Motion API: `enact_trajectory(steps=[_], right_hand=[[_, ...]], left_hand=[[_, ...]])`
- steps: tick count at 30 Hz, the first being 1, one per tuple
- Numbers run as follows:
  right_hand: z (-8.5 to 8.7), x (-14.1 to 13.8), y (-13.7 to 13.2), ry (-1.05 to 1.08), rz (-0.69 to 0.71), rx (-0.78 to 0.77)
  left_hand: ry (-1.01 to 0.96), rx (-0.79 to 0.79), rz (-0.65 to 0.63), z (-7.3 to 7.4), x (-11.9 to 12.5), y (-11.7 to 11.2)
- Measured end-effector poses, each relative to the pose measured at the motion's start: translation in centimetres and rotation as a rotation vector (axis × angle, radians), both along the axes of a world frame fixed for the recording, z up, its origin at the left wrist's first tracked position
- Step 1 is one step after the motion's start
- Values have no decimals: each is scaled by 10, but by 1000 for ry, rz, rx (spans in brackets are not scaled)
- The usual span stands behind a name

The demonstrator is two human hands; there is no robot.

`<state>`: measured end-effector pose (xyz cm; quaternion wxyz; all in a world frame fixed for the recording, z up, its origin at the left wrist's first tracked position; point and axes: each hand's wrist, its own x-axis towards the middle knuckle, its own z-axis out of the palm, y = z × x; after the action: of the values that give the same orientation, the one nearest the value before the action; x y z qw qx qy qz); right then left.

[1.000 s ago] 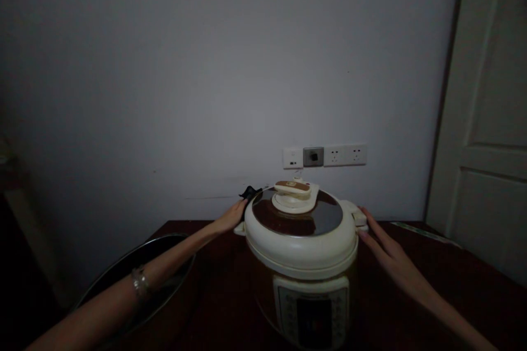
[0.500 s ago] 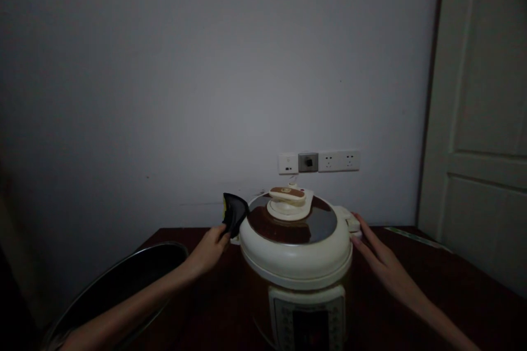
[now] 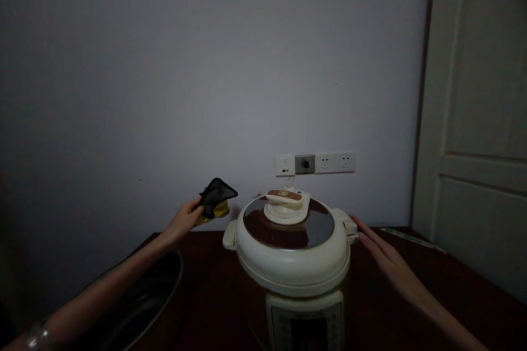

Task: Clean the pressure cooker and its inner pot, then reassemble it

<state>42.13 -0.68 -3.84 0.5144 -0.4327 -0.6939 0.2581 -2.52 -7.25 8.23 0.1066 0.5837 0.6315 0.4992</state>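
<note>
A cream electric pressure cooker (image 3: 293, 263) with a brown lid top and a cream handle (image 3: 285, 199) stands on a dark wooden table (image 3: 415, 307). My left hand (image 3: 183, 220) is raised left of the cooker, pinching a black and yellow pad (image 3: 216, 200) that hangs in the air above the table. My right hand (image 3: 385, 260) lies flat with fingers stretched out, its fingertips against the cooker's right side handle (image 3: 348, 226).
A large dark metal pan (image 3: 144, 301) sits on the table at the lower left under my left forearm. A row of wall sockets (image 3: 315, 164) is behind the cooker. A white door (image 3: 477, 131) is at the right.
My left hand picked the black and yellow pad up from behind the cooker's left side and carried it up and to the left. My right hand stayed at the cooker's right handle.
</note>
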Motion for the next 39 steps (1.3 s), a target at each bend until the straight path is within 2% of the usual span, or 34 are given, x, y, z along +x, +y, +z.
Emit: enact_trajectory(steps=[2, 5, 7, 9, 11, 14, 17, 20, 24, 26, 28, 30, 32, 33, 35, 37, 39], right_hand=[[8, 3, -5, -35, -76, 94], [35, 3, -26, -92, -167, 341], [60, -5, -47, -116, -152, 474], [85, -19, -68, -117, -66, 503], [108, -37, -82, -71, 92, 429], [130, -64, -89, 68, 414, 154], [140, -80, -86, 188, 696, -175], [145, -83, -89, 260, 784, -300], [148, -76, -100, 182, 730, -216], [149, -64, -94, 140, 687, -200], [151, -47, -75, 126, 615, -212], [155, -27, -44, 140, 452, -174], [160, -8, -7, 179, 171, -30], [161, -2, 12, 160, 14, 55], [161, 1, 45, 55, -184, 215], [156, -8, 70, -96, -205, 253], [147, -28, 88, -224, -109, 193]], left_hand=[[-54, 38, -8, 16, -3, -4], [-131, 55, -78, 41, 8, -19], [-221, 37, -165, 57, 23, -31], [-331, -6, -298, 68, 43, -42], [-399, -77, -442, 72, 65, -50], [-446, -180, -568, 66, 100, -59], [-500, -251, -670, 52, 134, -64], [-487, -305, -749, 38, 161, -65], [-271, -217, -741, 33, 178, -64], [-70, -149, -723, 39, 179, -66], [132, -82, -699, 49, 175, -68], [274, -7, -616, 58, 168, -68], [323, 66, -460, 61, 158, -62], [316, 94, -376, 59, 152, -57], [272, 131, -236, 48, 140, -43], [239, 133, -158, 28, 127, -27], [199, 117, -89, 5, 116, -10]])
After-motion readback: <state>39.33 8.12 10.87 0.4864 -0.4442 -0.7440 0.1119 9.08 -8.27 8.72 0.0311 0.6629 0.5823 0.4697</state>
